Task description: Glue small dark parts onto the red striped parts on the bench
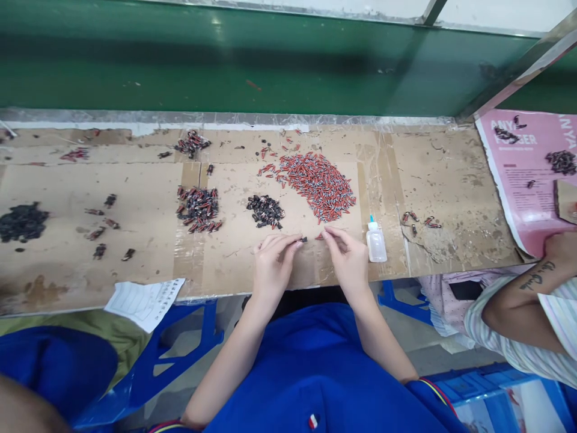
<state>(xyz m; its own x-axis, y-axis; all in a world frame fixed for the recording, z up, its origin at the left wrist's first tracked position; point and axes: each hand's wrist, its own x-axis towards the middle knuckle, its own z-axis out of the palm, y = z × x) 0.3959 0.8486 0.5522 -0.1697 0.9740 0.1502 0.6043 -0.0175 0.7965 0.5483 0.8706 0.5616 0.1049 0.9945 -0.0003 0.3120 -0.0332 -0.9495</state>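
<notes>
Between the fingertips of my left hand (276,258) is a small black part (304,239), pinched at one end. My right hand (346,255) pinches a small red pointed piece (320,236), held a short gap away from the black part. Both hands are just above the cardboard near its front edge. Beyond my right hand spreads a large heap of red and silver pointed pieces (318,186). A smaller pile of black parts (265,211) lies beyond my left hand, and farther left is a cluster of joined black and red pieces (198,208).
A small clear bottle (377,242) with a blue tip stands right of my right hand. A paper slip (144,302) overhangs the front edge. At left lies a black pile (23,222). Co-workers sit on both sides; one forearm (523,294) rests at the right. A green panel (225,60) rises behind.
</notes>
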